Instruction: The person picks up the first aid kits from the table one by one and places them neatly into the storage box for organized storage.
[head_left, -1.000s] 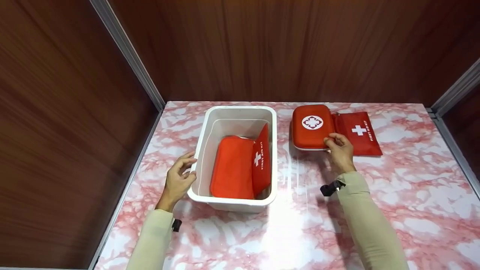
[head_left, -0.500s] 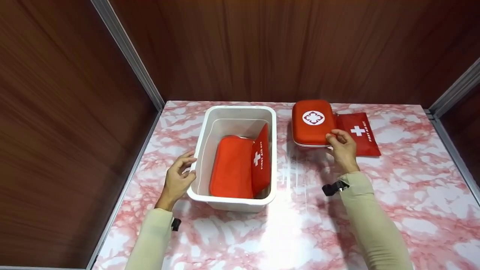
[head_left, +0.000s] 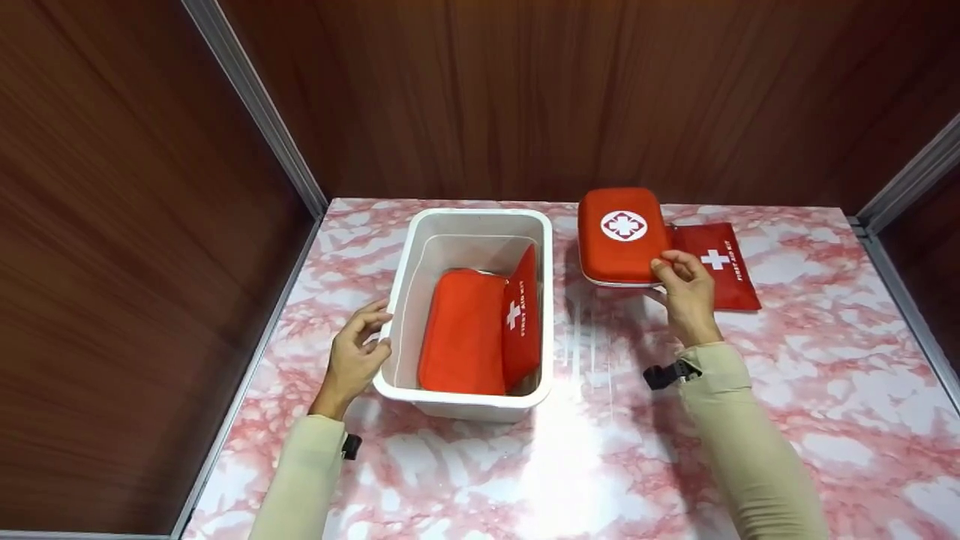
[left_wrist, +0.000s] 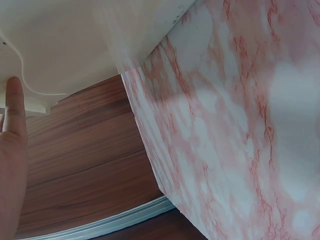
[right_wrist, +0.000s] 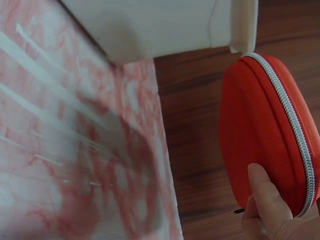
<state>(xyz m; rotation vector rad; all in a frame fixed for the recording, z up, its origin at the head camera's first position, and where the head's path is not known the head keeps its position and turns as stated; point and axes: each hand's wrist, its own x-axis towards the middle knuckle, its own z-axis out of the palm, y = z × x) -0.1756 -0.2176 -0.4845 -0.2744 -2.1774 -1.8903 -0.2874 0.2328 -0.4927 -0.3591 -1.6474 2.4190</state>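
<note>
My right hand pinches the near right corner of a red zippered first-aid case, thumb on its top. The case is raised off the table, its white round emblem facing up; its silver zipper shows in the right wrist view. Partly behind it lies a flat red first-aid pouch. My left hand touches the left rim of a white bin with relaxed fingers; one straight finger lies against its wall in the left wrist view. Inside the bin are a red case lying flat and a pouch leaning on the right wall.
The pink-and-white marbled table meets a dark wood panel along its back edge. Another wood panel with a metal strip stands on the left. Bright glare falls on the table in front of the bin.
My right hand has lifted the first-aid case, which shifts up and away from the table in the head view. The left hand and the bin stay nearly still.
</note>
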